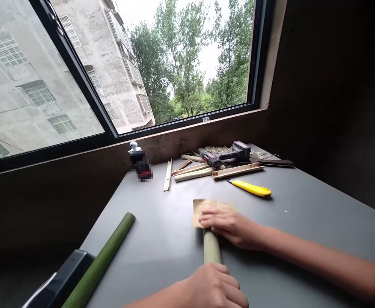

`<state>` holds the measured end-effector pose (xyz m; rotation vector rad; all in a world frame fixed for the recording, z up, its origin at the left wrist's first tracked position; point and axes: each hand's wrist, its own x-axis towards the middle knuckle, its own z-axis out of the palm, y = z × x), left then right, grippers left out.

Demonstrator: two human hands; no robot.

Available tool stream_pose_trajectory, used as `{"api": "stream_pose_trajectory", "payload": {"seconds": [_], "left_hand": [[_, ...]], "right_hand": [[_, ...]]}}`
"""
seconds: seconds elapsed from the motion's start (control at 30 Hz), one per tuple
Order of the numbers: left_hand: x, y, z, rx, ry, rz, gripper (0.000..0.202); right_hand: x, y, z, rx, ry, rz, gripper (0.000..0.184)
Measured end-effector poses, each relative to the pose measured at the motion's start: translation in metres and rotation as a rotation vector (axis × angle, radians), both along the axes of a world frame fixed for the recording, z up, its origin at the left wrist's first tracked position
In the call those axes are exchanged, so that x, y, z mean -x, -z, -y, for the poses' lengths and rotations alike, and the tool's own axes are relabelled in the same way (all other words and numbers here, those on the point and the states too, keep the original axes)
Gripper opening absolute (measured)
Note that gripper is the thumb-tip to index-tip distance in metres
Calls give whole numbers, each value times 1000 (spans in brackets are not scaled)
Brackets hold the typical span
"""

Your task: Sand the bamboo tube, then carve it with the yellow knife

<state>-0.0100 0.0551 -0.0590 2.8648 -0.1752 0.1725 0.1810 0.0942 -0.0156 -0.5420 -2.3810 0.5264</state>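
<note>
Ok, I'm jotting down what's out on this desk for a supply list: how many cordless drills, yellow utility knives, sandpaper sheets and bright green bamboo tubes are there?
Cordless drill: 1
Yellow utility knife: 1
Sandpaper sheet: 1
Bright green bamboo tube: 1
Total: 4

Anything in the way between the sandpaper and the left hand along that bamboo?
Nothing visible: the bamboo runs bare from the sandpaper under the right hand down to the left hand.
</note>
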Motion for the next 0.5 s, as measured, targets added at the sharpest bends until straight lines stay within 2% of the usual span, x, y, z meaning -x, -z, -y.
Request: {"api": "stream_pose_trajectory", "payload": {"seconds": [0.1, 0.17, 0.33, 0.5], "left_hand": [[-2, 2, -1, -1, 36, 7, 18], [-2, 4, -1, -4, 37, 17, 15], [3, 2, 2, -15, -20, 36, 20], [2, 8, -3, -35, 12, -7, 18]], "right_hand": [[8, 4, 17, -26, -88, -6, 38], [10, 3, 16, -35, -134, -9, 36], [0, -4, -9, -15, -6, 1, 36], [8, 0, 13, -34, -84, 16, 34]]}}
